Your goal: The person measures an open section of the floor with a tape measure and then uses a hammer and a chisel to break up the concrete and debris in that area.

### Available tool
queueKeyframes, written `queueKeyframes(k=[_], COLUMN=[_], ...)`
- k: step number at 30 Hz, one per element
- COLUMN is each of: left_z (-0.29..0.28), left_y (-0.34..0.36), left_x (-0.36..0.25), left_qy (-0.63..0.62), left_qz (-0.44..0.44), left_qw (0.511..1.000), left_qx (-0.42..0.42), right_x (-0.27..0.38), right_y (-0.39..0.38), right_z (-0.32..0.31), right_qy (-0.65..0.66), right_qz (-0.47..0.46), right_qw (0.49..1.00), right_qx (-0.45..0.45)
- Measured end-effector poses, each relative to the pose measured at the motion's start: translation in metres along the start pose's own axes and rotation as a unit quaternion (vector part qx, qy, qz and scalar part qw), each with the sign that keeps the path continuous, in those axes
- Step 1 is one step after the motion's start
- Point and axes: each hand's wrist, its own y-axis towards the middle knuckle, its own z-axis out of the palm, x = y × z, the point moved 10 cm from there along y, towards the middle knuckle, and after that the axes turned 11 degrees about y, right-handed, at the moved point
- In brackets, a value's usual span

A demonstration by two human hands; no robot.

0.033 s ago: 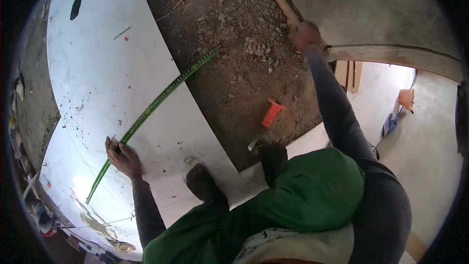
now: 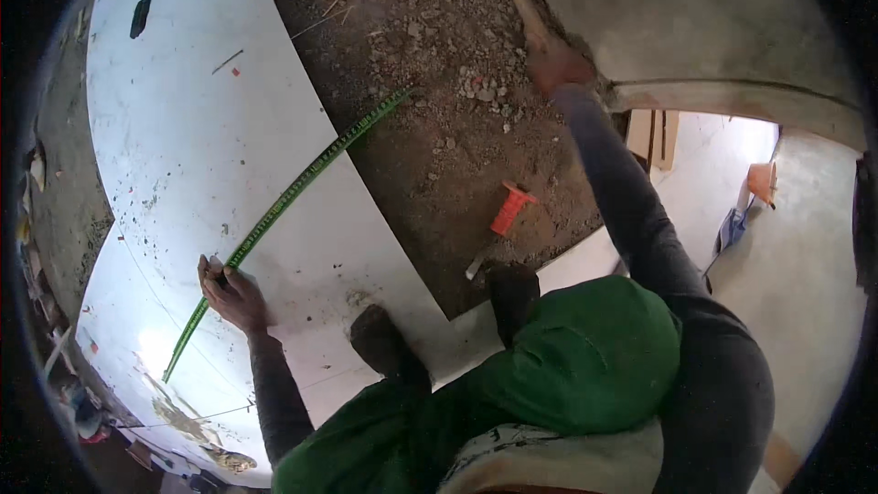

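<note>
A long green strip with dark markings, like a measuring tape (image 2: pixel 297 185), runs slantwise over the white board (image 2: pixel 247 146) and onto the dirt. Across its lower part lies my left hand (image 2: pixel 236 299), fingers curled on a small dark piece with a greyish end that I cannot make out. At the upper right, beside the wall's edge, my right hand (image 2: pixel 560 69) is closed round a pale brown, stick-like handle (image 2: pixel 528 11). Both hand and handle are blurred, and dust hides the handle's far end. Rubble (image 2: pixel 480 87) lies left of this hand.
An orange ribbed plastic piece (image 2: pixel 512 209) lies on the dirt (image 2: pixel 430 192) before my dark-shod feet (image 2: pixel 380 340). Beside the right foot is a small pale bit (image 2: pixel 474 267). The concrete wall (image 2: pixel 695 18) borders the right. A dark flat piece (image 2: pixel 140 16) rests on the board.
My right hand and the handle have shifted a little up and left. My left hand and the green strip stay in place.
</note>
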Motion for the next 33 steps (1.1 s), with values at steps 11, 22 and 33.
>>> queueKeyframes(k=[11,22,33], left_z=[-0.01,-0.014,-0.008], left_y=[-0.007,-0.015,-0.011], left_x=[0.004,0.008,0.005], left_qy=[0.048,0.097,0.042], left_qz=[0.006,0.016,0.026], left_qw=[0.999,0.995,0.997], left_qx=[-0.024,-0.035,-0.051], right_x=[-0.009,0.049,0.038], right_y=[0.021,-0.044,-0.06], right_z=[-0.013,0.049,-0.025], right_qy=[-0.205,-0.115,-0.199], right_qz=[0.073,0.056,0.205], right_qw=[0.972,0.988,0.956], right_qx=[-0.091,-0.087,-0.066])
